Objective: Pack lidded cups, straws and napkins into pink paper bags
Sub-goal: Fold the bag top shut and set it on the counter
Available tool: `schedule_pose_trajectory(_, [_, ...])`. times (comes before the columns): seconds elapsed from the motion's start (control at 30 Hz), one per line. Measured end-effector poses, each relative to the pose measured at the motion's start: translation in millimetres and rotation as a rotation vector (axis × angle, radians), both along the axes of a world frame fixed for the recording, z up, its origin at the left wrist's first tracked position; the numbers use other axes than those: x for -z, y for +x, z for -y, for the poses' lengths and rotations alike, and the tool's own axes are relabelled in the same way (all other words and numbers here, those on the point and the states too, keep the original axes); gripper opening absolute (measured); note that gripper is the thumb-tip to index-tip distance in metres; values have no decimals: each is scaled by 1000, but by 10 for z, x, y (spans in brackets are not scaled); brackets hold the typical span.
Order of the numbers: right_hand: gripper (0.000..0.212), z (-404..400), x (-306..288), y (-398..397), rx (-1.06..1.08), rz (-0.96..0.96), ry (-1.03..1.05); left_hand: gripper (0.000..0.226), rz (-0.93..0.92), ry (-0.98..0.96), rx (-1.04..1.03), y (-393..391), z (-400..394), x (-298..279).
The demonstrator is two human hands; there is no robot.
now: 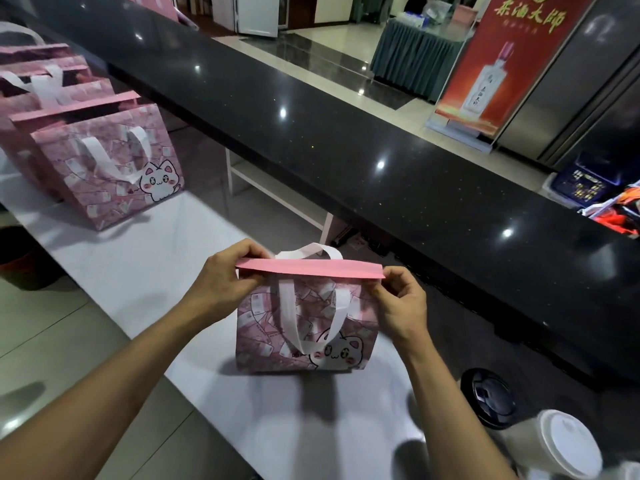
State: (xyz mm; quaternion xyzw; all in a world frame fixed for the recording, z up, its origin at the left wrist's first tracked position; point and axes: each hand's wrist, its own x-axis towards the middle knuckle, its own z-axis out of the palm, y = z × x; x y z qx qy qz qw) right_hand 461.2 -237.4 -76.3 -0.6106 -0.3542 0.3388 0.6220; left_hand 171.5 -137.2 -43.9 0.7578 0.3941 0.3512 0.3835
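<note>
Long black speckled counter (346, 140) running diagonally, glossy with ceiling-light reflections; white work table (145, 271) below it. Beyond: pale polished tile floor (332, 60), table draped in grey-green cloth (412, 60), red standing banner (498, 64) showing a bottle, stainless-steel cabinet (585, 74) at right.

Shop — service counter (346, 140), advertising banner (502, 60)

A white counter (138, 271) runs beside a raised black stone ledge (346, 150). A pink paper bag (304, 327) with a cat print stands upright on it. Well left of that bag, a row of similar pink bags (104, 168) stands on the same surface. Right of the bag stand a black-lidded cup (491, 398) and a white-lidded cup (564, 448).
</note>
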Motion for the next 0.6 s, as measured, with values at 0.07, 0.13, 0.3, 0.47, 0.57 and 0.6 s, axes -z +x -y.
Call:
schedule_pose_trajectory(0.07, [13, 36, 10, -28, 13, -2, -1, 32, 15, -21, 8, -5, -1, 13])
schedule_pose_trajectory(0.13, [14, 57, -8, -31, -8, 27, -7, 35, 17, -20, 34, -7, 1, 10])
schedule_pose_trajectory(0.3, [22, 29, -92, 46, -102, -7, -17, 47, 29, -4, 73, -3, -34, -73])
schedule_pose_trajectory(0.47, [21, 62, -58, 68, -83, -3, -19, 37, -45, 97, 114, 2, 0, -63])
schedule_pose_trajectory(0.57, [21, 106, -54, 27, -100, 4, 0, 30, -97, 154, 137, -6, 27, -29])
schedule_pose_trajectory(0.6, [22, 121, -64, 17, -115, 36, -5, 28, -121, 179, 142, -18, 29, -13])
